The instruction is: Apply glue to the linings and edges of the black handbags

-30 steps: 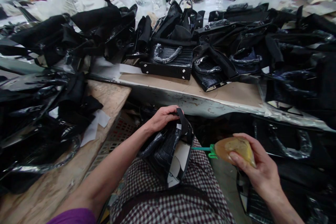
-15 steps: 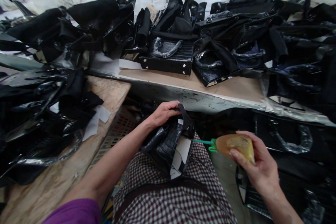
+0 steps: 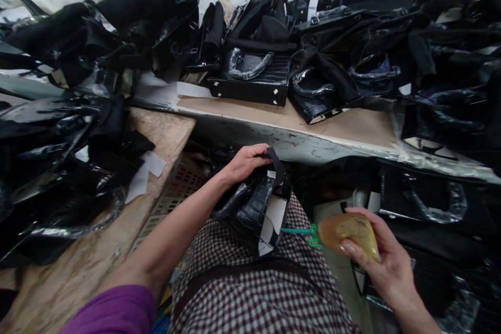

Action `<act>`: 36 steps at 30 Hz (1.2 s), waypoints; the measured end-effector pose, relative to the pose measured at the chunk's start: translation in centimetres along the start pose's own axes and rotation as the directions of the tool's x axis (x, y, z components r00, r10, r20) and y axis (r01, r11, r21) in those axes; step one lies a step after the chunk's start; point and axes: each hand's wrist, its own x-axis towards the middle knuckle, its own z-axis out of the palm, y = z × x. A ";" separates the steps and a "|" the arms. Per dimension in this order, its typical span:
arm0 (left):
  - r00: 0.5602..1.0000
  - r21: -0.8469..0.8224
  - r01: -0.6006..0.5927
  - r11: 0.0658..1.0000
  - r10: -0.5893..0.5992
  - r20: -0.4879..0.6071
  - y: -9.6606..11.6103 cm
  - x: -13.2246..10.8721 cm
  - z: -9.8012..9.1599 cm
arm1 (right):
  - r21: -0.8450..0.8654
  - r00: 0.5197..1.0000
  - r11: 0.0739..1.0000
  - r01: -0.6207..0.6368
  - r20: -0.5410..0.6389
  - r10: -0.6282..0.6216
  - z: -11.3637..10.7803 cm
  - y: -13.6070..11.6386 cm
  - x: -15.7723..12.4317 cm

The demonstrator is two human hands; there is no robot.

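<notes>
A black crocodile-pattern bag (image 3: pixel 254 209) rests tilted on my lap, over a checkered apron (image 3: pixel 254 292). My left hand (image 3: pixel 248 162) grips the bag's upper edge beside a black strap. In my right hand (image 3: pixel 376 250) is a squeezed bottle (image 3: pixel 344 232) of yellowish-brown liquid, lying sideways. Its green cap carries a thin teal nozzle (image 3: pixel 295 230), whose tip is at the side of the bag, by the pale panel (image 3: pixel 274 219). Whether the tip touches the panel is too small to tell.
Black bags with wrapped handles (image 3: pixel 250 78) crowd the long bench (image 3: pixel 332 133) ahead. More lie on the wooden table (image 3: pixel 156 130) at left and in a stack (image 3: pixel 426 198) at lower right. A perforated basket (image 3: pixel 182 177) stands beneath, left of my lap.
The nozzle tip has moved down along the bag's pale panel as the bottle lowered slightly. My left hand and the bag's top sit a little higher in view. Both hands keep their hold.
</notes>
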 end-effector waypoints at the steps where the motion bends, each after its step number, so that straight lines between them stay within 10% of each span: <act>1: 1.000 0.003 0.001 1.000 -0.001 -0.002 0.0 0.0 0.0 | 0.002 1.000 1.000 -0.004 0.010 0.004 0.0 0.0 -0.1; 20: 0.996 0.022 -0.040 0.999 0.041 -0.081 -0.1 0.1 0.5 | 0.183 0.965 0.957 -0.225 -0.091 0.245 1.0 -1.3 -0.3; 36: 0.996 0.009 -0.045 0.999 0.046 -0.072 -0.5 0.0 0.5 | 0.111 0.983 0.994 -0.024 -0.177 0.043 0.8 0.9 4.3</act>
